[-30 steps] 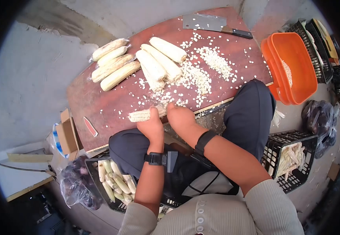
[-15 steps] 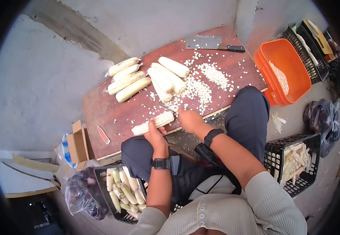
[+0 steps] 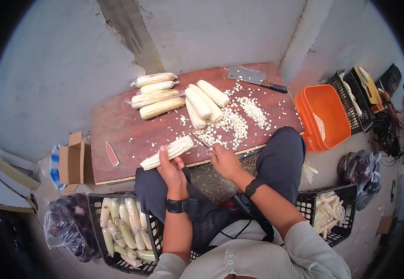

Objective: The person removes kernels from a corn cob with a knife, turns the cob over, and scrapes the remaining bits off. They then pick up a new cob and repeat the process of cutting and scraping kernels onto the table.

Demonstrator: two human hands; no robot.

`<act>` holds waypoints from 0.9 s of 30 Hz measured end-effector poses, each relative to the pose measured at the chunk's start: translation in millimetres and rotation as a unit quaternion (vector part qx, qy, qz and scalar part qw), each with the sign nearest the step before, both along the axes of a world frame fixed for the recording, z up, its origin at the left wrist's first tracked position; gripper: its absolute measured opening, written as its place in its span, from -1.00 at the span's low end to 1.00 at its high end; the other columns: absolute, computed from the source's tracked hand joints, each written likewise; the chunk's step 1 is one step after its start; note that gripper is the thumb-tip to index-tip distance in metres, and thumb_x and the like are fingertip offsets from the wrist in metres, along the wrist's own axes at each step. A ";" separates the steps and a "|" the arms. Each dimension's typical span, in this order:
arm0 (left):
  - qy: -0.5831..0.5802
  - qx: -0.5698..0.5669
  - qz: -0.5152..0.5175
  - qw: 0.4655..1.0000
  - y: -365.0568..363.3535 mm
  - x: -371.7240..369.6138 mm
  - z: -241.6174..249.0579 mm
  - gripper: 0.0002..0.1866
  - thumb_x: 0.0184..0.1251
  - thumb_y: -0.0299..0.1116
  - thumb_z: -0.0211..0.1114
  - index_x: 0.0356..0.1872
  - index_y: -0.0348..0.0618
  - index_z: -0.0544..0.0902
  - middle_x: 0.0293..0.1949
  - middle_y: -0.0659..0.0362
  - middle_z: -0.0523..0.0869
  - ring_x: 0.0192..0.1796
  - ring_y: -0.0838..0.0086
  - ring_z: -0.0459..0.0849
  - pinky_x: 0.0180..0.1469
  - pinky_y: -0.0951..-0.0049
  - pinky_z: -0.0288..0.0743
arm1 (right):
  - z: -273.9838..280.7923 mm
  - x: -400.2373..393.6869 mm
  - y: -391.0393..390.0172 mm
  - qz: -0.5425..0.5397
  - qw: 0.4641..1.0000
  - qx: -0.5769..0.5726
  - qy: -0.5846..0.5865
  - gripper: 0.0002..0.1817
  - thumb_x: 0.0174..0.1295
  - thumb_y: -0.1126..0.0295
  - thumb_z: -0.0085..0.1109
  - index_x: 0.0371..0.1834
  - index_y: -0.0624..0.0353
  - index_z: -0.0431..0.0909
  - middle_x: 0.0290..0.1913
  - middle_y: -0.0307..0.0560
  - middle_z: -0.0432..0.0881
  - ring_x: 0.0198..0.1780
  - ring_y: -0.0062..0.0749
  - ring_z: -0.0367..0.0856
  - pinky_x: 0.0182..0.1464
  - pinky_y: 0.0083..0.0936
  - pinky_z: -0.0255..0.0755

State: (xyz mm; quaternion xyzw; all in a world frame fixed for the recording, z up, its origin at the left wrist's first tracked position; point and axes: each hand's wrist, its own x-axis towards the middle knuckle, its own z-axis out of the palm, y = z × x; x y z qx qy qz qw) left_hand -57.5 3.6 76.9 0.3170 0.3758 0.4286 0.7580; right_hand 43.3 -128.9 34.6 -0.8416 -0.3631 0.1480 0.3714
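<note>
- Holding a corn cob (image 3: pixel 167 152) in the left hand (image 3: pixel 171 169), fingers wrapped round its middle, near the front edge of the red board (image 3: pixel 118 125); cob lies at a slant, both ends sticking out of the grip.
- Right hand (image 3: pixel 224 160) is closed round a small knife (image 3: pixel 199 140), blade pointing up-left toward the cob's upper end; tip looks just beside the kernels, contact hard to tell.
- Cob judged stiff and light, bumpy kernel surface gives decent grip; kernels come loose easily, so best taken round the middle or the bare end, not the row under the blade.
- Loose kernels (image 3: pixel 233 122) scattered over the board, thickest in the centre.
- Pile of husked cobs (image 3: pixel 204 102) mid-board; wrapped cobs (image 3: pixel 156 94) beside them toward the wall.
- Cleaver (image 3: pixel 253 76) lies flat at the board's far edge, untouched.
- Orange tub (image 3: pixel 325 116) off the board's right end, some kernels inside.
- Black crate of corn (image 3: pixel 123 228) at the person's left; another black crate (image 3: pixel 330 216) at the right holds pale stripped pieces.
- Another person visible at far right edge, well apart.
</note>
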 end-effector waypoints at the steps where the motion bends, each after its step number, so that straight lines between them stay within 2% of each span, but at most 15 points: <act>1: -0.003 0.026 -0.006 1.000 -0.1 -2.4 3.3 -0.71 0.42 -0.14 0.14 -0.17 -0.18 0.55 -0.51 0.23 0.61 -0.67 0.70 0.45 -0.69 0.71 0.27 | -3.1 -6.8 2.1 0.016 1.000 -0.006 0.008 -0.78 0.31 0.28 0.00 -0.22 0.24 0.37 -0.37 0.24 0.60 -0.26 0.18 0.60 -0.22 -0.02 0.43; 3: 0.007 0.063 0.007 0.998 1.1 -2.9 1.2 -0.71 0.44 -0.18 0.11 -0.10 -0.22 0.56 -0.50 0.23 0.61 -0.65 0.73 0.44 -0.68 0.73 0.27 | -16.0 -16.2 10.7 0.049 0.998 -0.015 0.022 -0.76 0.32 0.24 0.03 -0.20 0.22 0.38 -0.37 0.24 0.60 -0.28 0.20 0.59 -0.24 -0.03 0.43; 9: 0.001 0.049 0.006 0.999 4.5 -7.9 0.9 -0.72 0.45 -0.20 0.11 -0.13 -0.23 0.55 -0.51 0.23 0.61 -0.66 0.74 0.43 -0.68 0.74 0.26 | -30.6 -37.1 25.2 0.086 0.994 -0.062 0.022 -0.72 0.35 0.22 -0.03 -0.20 0.26 0.37 -0.38 0.27 0.62 -0.28 0.19 0.62 -0.22 0.05 0.44; 15: 0.027 -0.016 -0.032 0.999 7.1 -11.8 -0.9 -0.74 0.38 -0.18 0.22 -0.15 -0.17 0.56 -0.56 0.29 0.58 -0.66 0.74 0.44 -0.68 0.74 0.24 | -30.0 -15.9 8.9 0.012 0.989 -0.148 -0.011 -0.67 0.33 0.11 -0.01 -0.25 0.19 0.48 -0.37 0.20 0.63 -0.30 0.17 0.61 -0.25 0.01 0.44; 18: 0.051 -0.012 -0.052 0.997 8.8 -13.4 -0.7 -0.75 0.37 -0.18 0.24 -0.18 -0.16 0.56 -0.59 0.30 0.56 -0.66 0.74 0.44 -0.68 0.73 0.24 | -24.6 13.1 -8.1 -0.040 0.982 -0.182 -0.028 -0.64 0.31 0.07 0.02 -0.29 0.19 0.51 -0.41 0.19 0.63 -0.31 0.15 0.62 -0.26 0.00 0.44; 20: 0.060 -0.032 -0.061 0.996 9.8 -13.6 -3.2 -0.76 0.35 -0.17 0.27 -0.23 -0.14 0.56 -0.63 0.30 0.54 -0.68 0.72 0.42 -0.68 0.71 0.23 | -29.0 36.0 -23.7 -0.057 0.971 -0.216 -0.089 -0.61 0.29 0.05 0.05 -0.34 0.20 0.51 -0.44 0.19 0.62 -0.32 0.15 0.61 -0.26 -0.01 0.43; 22: 0.063 -0.050 -0.065 0.995 10.0 -12.0 -2.6 -0.75 0.33 -0.16 0.28 -0.25 -0.13 0.56 -0.64 0.30 0.54 -0.69 0.71 0.41 -0.68 0.70 0.23 | -22.0 50.9 -37.1 -0.086 0.974 -0.198 -0.072 -0.62 0.28 0.06 0.09 -0.36 0.21 0.50 -0.46 0.17 0.61 -0.35 0.12 0.61 -0.28 -0.06 0.43; 23: 0.077 -0.045 -0.068 0.994 9.1 -11.6 -1.6 -0.72 0.32 -0.09 0.28 -0.28 -0.11 0.58 -0.62 0.30 0.55 -0.69 0.71 0.41 -0.66 0.70 0.22 | -21.5 52.6 -38.4 -0.100 0.975 -0.188 -0.063 -0.62 0.27 0.07 0.11 -0.37 0.22 0.50 -0.46 0.16 0.61 -0.36 0.11 0.61 -0.29 -0.08 0.43; 27: 0.109 -0.048 -0.092 0.989 7.9 -11.0 -3.8 -0.70 0.30 -0.04 0.29 -0.35 -0.07 0.58 -0.67 0.29 0.53 -0.70 0.69 0.39 -0.66 0.70 0.19 | -2.2 34.9 -39.0 -0.085 0.992 -0.086 -0.038 -0.68 0.26 0.15 0.17 -0.35 0.24 0.49 -0.50 0.09 0.57 -0.42 -0.04 0.58 -0.35 -0.26 0.40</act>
